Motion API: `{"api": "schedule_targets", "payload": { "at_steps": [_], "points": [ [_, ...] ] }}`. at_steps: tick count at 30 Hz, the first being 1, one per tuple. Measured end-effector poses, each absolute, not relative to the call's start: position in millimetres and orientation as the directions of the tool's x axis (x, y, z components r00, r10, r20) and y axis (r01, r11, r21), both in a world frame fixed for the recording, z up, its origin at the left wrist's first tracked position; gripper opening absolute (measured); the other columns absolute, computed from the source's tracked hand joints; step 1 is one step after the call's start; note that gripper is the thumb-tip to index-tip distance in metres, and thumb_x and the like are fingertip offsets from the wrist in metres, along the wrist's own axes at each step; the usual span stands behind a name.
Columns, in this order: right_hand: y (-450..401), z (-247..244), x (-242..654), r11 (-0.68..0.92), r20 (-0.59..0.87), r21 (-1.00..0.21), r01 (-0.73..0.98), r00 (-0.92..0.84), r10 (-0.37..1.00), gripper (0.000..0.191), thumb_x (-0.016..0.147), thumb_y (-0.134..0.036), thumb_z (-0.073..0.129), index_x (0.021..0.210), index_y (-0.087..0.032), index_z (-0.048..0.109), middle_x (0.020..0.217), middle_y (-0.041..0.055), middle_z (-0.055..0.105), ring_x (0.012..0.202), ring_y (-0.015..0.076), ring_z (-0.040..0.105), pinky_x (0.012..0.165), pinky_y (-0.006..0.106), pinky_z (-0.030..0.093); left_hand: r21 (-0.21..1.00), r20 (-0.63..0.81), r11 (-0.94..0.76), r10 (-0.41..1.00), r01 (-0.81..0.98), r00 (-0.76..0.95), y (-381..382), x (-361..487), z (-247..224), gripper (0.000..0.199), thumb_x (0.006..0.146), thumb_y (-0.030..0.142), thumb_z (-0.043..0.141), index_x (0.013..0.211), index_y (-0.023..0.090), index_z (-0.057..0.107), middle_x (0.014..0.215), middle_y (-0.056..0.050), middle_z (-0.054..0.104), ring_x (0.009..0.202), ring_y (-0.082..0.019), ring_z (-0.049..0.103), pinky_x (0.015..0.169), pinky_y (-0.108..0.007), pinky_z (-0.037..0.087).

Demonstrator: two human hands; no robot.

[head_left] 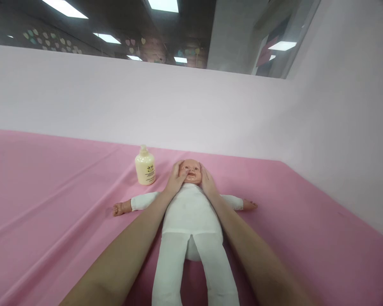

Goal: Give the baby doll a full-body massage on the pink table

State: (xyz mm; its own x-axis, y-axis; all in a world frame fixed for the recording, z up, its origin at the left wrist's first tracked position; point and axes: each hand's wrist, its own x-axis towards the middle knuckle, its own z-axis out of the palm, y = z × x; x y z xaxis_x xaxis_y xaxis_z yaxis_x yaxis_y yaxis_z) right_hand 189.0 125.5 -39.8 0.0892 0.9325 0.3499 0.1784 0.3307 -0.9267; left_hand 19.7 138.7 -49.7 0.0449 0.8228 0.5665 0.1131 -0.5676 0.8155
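Note:
A baby doll (191,212) with a white cloth body lies on its back, head away from me and arms spread to both sides. My left hand (175,178) rests along the left side of the doll's head (190,163), its fingers stretched out and its thumb on the cheek near the mouth. Against the other side of the head lies my right hand (207,179), flat with fingers extended. Both my forearms pass over the doll's upper arms. The doll's lower legs run out of view at the bottom.
A pale yellow pump bottle (145,169) stands upright left of the doll's head. Pink cloth (67,187) with some creases covers the surface. A white wall (130,102) rises behind, with a window (178,38) above it, and another wall (347,127) stands on the right.

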Motion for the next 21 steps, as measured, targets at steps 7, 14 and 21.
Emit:
{"api": "schedule_targets", "payload": {
  "at_steps": [7, 14, 21],
  "points": [
    [130.9, -45.9, 197.3, 0.256, 0.304, -0.914, 0.316, 0.111, 0.946, 0.045, 0.092, -0.048, 0.042, 0.101, -0.018, 0.074, 0.105, 0.0084, 0.077, 0.099, 0.0262, 0.068, 0.094, 0.040, 0.052, 0.906, 0.407, -0.415, 0.908, -0.081, -0.100, 153.4, 17.6, -53.9, 0.039, 0.095, 0.048, 0.050, 0.120, 0.021, 0.063, 0.134, -0.009, 0.063, 0.132, -0.023, 0.054, 0.116, -0.038, 0.038],
    [135.6, -51.0, 200.5, 0.191, 0.225, -0.942, 0.276, 0.099, 0.969, 0.042, 0.078, -0.030, 0.048, 0.108, -0.017, 0.074, 0.101, 0.0066, 0.078, 0.096, 0.0250, 0.068, 0.086, 0.035, 0.053, 0.971, 0.223, -0.236, 0.952, -0.039, -0.208, 169.2, 15.2, -66.9, 0.027, 0.090, 0.034, 0.048, 0.097, 0.017, 0.067, 0.104, -0.010, 0.071, 0.101, -0.025, 0.066, 0.097, -0.043, 0.050],
    [120.0, -38.9, 192.6, 0.255, 0.362, -0.850, 0.460, 0.161, 0.918, 0.048, 0.099, -0.045, 0.029, 0.109, -0.021, 0.069, 0.111, 0.0094, 0.073, 0.105, 0.0243, 0.065, 0.099, 0.041, 0.050, 0.888, 0.456, -0.431, 0.869, 0.162, -0.191, 149.0, 16.8, -58.3, 0.033, 0.099, 0.035, 0.036, 0.111, 0.019, 0.063, 0.118, -0.011, 0.067, 0.116, -0.024, 0.060, 0.106, -0.043, 0.045]
  ]
}}
